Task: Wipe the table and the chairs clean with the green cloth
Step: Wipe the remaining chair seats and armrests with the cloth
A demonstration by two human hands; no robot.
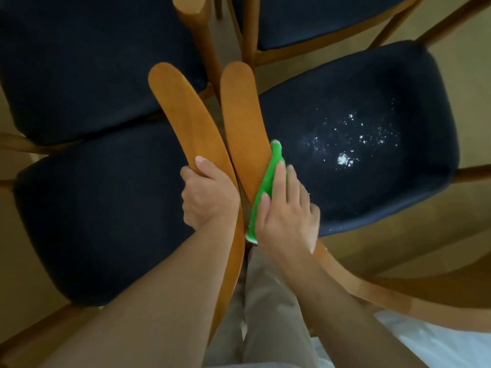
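Green cloth (267, 181) is lying flat under the right hand (285, 211), straight fingers pressing it against the right chair's wooden backrest (244, 128), while the left hand (208, 192) is gripping the neighbouring backrest (183, 115). Beyond, white crumbs (356, 142) are dotting that chair's dark seat (372, 88), so I'm judging it unwiped; no table is showing.

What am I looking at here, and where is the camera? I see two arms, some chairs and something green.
There is no machine here: a person wears a camera on the head, looking down at both hands. The left hand grips the wooden backrest of the left chair. The right hand presses the green cloth with straight fingers against the wooden backrest of the right chair, wiping it. That chair's dark seat carries scattered white crumbs, not yet wiped. More dark-seated chairs stand behind.
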